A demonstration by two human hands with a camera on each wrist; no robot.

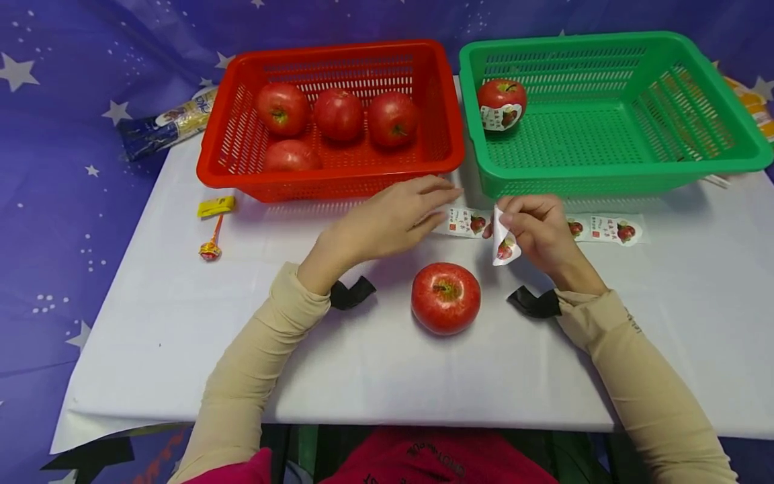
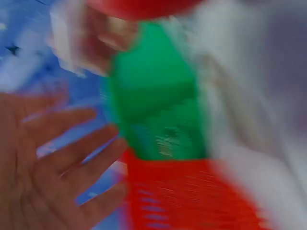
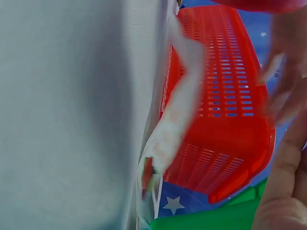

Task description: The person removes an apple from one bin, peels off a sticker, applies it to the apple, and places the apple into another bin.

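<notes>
the right hand (image 1: 541, 232) pinches a white apple sticker (image 1: 503, 240) peeling off the sticker strip (image 1: 607, 229); the flat, relaxed left hand (image 1: 387, 218) should pin the strip while peeling slowly, the bare red apple (image 1: 445, 297) waiting near, centre

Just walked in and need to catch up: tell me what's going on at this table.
A person is peeling a sticker off a sticker strip on the white table. The right hand pinches the sticker, while the left hand lies flat with straight fingers on the strip's other end. A bare apple sits between the arms. The red basket holds four unlabelled apples; the green basket holds one stickered apple.
</notes>
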